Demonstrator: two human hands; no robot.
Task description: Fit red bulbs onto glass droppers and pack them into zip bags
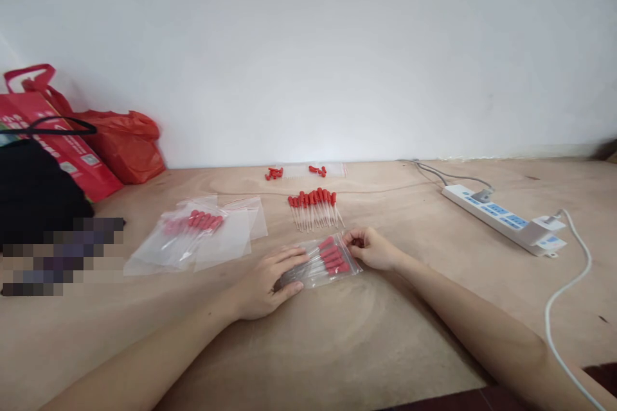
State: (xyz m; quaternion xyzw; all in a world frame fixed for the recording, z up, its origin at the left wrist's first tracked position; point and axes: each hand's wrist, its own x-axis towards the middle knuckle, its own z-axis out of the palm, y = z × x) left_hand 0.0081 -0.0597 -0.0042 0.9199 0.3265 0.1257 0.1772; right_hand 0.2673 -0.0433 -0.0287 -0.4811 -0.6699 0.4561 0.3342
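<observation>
A clear zip bag (322, 262) of red-capped droppers lies on the wooden table (366, 340), near centre, its long axis running from near left to far right, red caps toward the far right; the left hand (270, 282) lies flat on its near-left end, fingers spread; the right hand (373, 248) pinches the bag's far-right edge between curled fingers; loose droppers (315, 209) stand in a row just beyond, another filled bag (193, 231) farther left, a white power strip (504, 218) well to the right.

Glossy plastic bag (322, 263); matt wooden table (337, 334)
</observation>
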